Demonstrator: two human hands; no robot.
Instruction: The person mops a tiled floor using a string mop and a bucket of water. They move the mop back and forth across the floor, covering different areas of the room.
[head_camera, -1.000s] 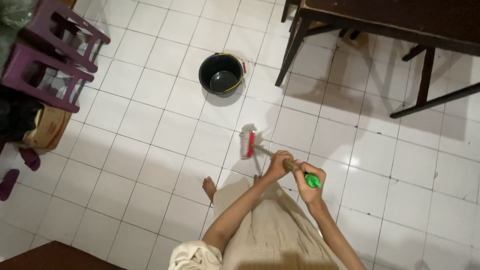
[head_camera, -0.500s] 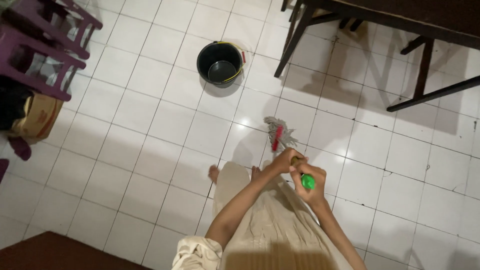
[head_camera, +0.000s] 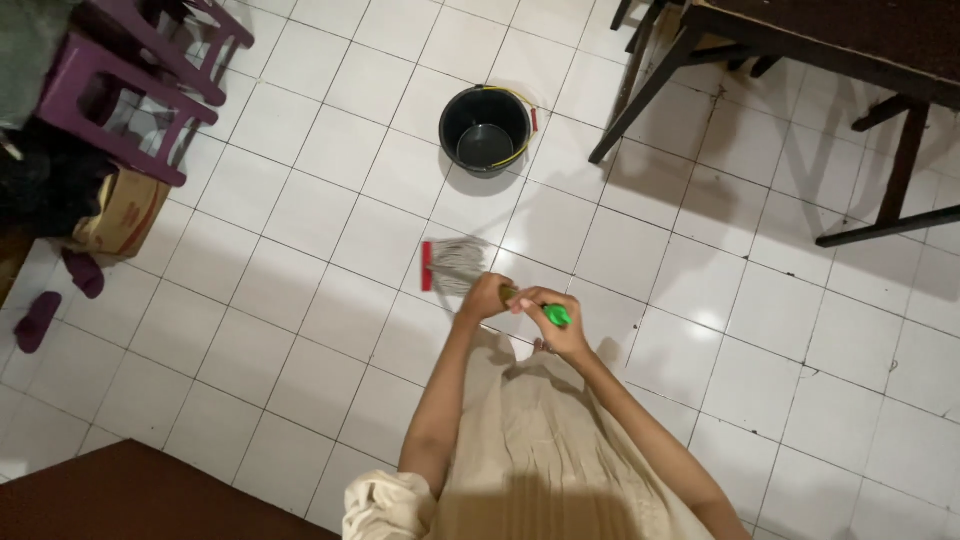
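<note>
I hold a mop over a white tiled floor. Its grey string head (head_camera: 458, 266) with a red clamp lies flat on the tiles just in front of me. My left hand (head_camera: 486, 298) grips the handle lower down, and my right hand (head_camera: 552, 322) grips the top, where the green end cap (head_camera: 557, 316) sticks out. Most of the shaft is hidden by my hands. A black bucket (head_camera: 485, 132) with a yellow-and-red handle stands on the floor beyond the mop head.
A dark wooden table (head_camera: 800, 45) and its legs fill the upper right. Purple plastic stools (head_camera: 130, 75) and a cardboard box (head_camera: 120, 212) stand at the upper left, with purple slippers (head_camera: 40, 318) by them. A brown surface (head_camera: 130, 495) is at the lower left.
The mop head has swept to the left across the tiles and now lies left of my hands. My hands moved left with the handle, and the view shifted.
</note>
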